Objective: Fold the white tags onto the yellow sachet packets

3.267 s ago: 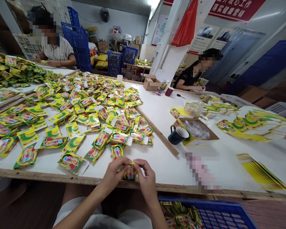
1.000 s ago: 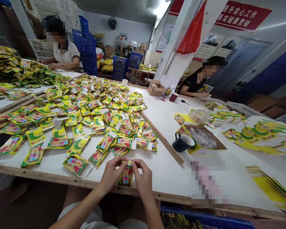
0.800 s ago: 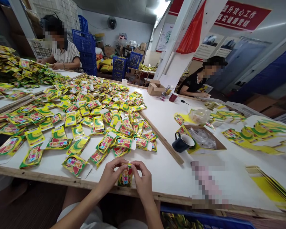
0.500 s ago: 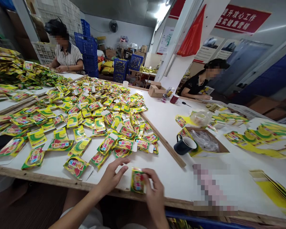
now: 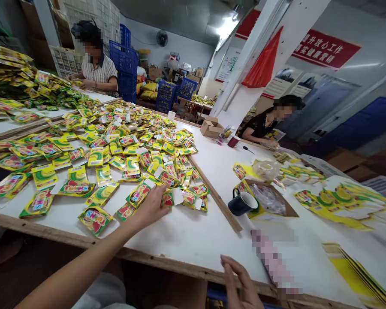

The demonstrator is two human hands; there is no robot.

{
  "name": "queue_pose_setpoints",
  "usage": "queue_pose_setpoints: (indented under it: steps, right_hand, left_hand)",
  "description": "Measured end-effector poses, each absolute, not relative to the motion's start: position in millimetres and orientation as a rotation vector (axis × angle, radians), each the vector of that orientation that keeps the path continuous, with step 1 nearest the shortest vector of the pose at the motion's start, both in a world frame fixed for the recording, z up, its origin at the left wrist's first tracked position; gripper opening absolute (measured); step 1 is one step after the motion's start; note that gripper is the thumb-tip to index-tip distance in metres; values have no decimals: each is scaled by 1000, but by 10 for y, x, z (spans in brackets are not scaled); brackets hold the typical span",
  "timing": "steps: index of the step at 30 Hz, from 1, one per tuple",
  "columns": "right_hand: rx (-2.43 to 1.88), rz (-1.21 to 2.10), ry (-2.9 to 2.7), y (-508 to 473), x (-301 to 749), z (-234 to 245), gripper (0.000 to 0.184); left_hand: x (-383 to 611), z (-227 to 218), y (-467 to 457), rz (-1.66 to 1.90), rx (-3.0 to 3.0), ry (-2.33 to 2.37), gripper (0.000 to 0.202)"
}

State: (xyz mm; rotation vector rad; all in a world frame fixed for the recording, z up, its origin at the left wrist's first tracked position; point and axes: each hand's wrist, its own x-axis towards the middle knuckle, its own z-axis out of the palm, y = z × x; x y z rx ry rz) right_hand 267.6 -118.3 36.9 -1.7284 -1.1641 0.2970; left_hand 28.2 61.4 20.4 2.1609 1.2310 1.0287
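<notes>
My left hand (image 5: 152, 209) reaches over the near edge of a heap of small yellow-green printed boxes (image 5: 131, 165). Its fingers are stretched out and its thumb is apart, around one end of a box (image 5: 167, 198); whether they press on it is hard to see. Several of these boxes have white end flaps standing open. My right hand (image 5: 241, 283) is low at the table's front edge, thumb and fingers slightly apart with nothing between them. Below it, a blue crate (image 5: 216, 294) shows partly under the edge.
A wooden strip (image 5: 217, 197) borders the heap on the right. Beyond it are a dark mug (image 5: 242, 202), an open carton with clear plastic bags (image 5: 270, 199), flat yellow card sheets (image 5: 357, 274) and a blurred-out pink item (image 5: 273, 262). Two co-workers (image 5: 99, 71) (image 5: 263, 124) sit across the table.
The small box in my right hand is gone from view, and that hand has moved right and down. My left hand has moved forward onto the heap. The view has shifted slightly.
</notes>
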Motion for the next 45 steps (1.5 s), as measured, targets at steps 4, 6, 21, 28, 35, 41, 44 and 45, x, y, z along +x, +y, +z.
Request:
queue_pose_setpoints:
  steps: [4, 6, 21, 28, 35, 41, 44, 45]
  right_hand:
    - [-1469, 621, -1203, -845, 2174, 142, 27]
    - [-1394, 720, -1194, -699, 1992, 47, 27]
    - [-1342, 739, -1467, -368, 1993, 88, 19]
    - [-1286, 669, -1396, -387, 1945, 85, 15]
    - [-1272, 647, -1464, -434, 1897, 197, 13]
    - [-1340, 662, -1419, -360, 1869, 246, 12]
    - [-1340, 733, -1403, -308, 1867, 267, 13]
    - [-1339, 756, -1396, -295, 1868, 268, 13]
  left_hand:
    - [397, 96, 115, 1137, 1856, 1159, 66]
    - [436, 3, -62, 1127, 1738, 1073, 54]
    - [361, 19, -113, 1105, 1651, 1019, 22]
    - [372, -19, -187, 1202, 1687, 980, 25]
    - [394, 71, -185, 1185, 1630, 1038, 18]
    - [435, 183, -103, 1139, 1527, 1091, 18]
    - [441, 243, -70, 1108, 1516, 1093, 16]
    - [440, 254, -66, 1103, 1505, 1089, 16]
